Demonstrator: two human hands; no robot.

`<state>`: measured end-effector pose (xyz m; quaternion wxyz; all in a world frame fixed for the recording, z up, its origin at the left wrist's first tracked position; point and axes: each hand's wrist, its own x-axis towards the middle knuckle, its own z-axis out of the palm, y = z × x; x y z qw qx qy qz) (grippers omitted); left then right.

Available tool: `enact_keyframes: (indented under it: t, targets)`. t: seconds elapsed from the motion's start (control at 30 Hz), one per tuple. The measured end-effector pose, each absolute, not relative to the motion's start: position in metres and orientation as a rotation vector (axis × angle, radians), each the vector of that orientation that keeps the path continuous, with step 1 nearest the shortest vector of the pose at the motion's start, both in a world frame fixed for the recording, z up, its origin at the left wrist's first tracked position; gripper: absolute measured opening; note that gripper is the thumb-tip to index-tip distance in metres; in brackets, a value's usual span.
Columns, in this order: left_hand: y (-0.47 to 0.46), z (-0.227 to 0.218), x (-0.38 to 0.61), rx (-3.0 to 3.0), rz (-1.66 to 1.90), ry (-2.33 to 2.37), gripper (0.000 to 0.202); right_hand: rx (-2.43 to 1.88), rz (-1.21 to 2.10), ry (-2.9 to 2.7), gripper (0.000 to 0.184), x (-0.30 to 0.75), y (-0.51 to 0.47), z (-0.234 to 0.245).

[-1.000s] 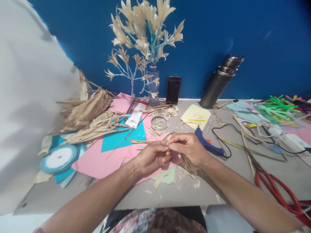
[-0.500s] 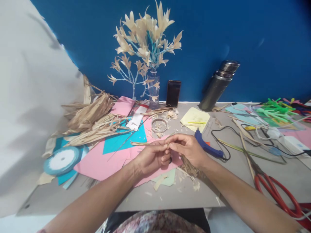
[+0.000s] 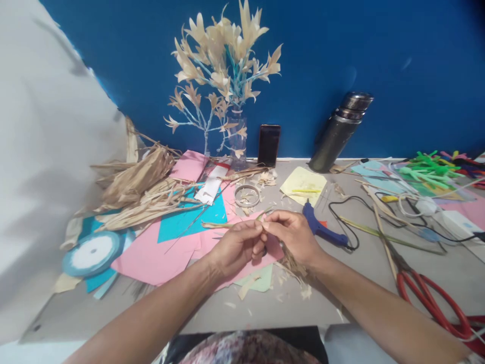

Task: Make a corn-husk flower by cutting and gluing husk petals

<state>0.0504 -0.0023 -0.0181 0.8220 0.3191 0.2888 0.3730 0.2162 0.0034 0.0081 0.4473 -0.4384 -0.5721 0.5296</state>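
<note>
Over the pink paper (image 3: 151, 253), my left hand (image 3: 240, 246) and my right hand (image 3: 291, 233) meet fingertip to fingertip. Both are closed in a pinch. Between them is a thin greenish strip (image 3: 260, 217), its end poking up above the thumbs; most of it is hidden by the fingers. A pale dried-leaf strip (image 3: 214, 225) juts out left of my left hand, and I cannot tell whether it is held or lies on the paper. Beneath my right hand lies a bundle of brown dried fibre (image 3: 293, 262).
Left are dried husks (image 3: 142, 177) and a ribbon spool (image 3: 94, 253). A vase (image 3: 238, 139) of husk flowers, a phone (image 3: 269, 145) and a flask (image 3: 339, 134) stand at the back. Right are a corded blue glue gun (image 3: 322, 225), red-handled scissors (image 3: 428, 298) and pipe cleaners (image 3: 428, 169).
The hands stay together in nearly the same spot, with small shifts of the fingertips. More of the greenish strip shows above them. The whole view has shifted slightly.
</note>
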Motion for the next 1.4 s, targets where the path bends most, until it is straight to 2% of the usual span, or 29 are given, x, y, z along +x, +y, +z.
enact_keyframes:
  t: [0.23, 0.4, 0.53, 0.8, 0.97, 1.17, 1.4]
  targets:
    - [-0.003, -0.014, 0.051, 0.666, 0.849, 0.682, 0.022, -1.098, 1.285, -1.347, 0.009, 0.215, 0.005, 0.005]
    - [-0.005, -0.013, 0.049, 0.697, 0.896, 0.704, 0.022, -1.023, 1.430, -1.270, 0.010, 0.212, 0.002, 0.001]
    - [-0.007, -0.010, 0.054, 0.744, 0.915, 0.745, 0.023, -1.005, 1.426, -1.297, 0.014, 0.213, 0.003, 0.002]
    - [-0.003, -0.004, 0.055, 0.746, 1.002, 0.926, 0.029, -1.250, 1.251, -1.237, 0.024, 0.239, 0.038, 0.013]
    - [0.010, 0.016, 0.037, 0.749, 1.049, 0.892, 0.029, -1.532, 0.942, -1.459, 0.018, 0.245, 0.067, 0.007]
    - [0.012, 0.053, 0.015, 0.911, 0.943, 0.915, 0.027, -1.753, 0.694, -1.635, 0.007, 0.238, 0.105, 0.001]
    - [0.033, 0.048, -0.021, 1.280, 1.040, 1.080, 0.027, -1.875, 0.496, -1.703, 0.009, 0.240, 0.120, 0.015]
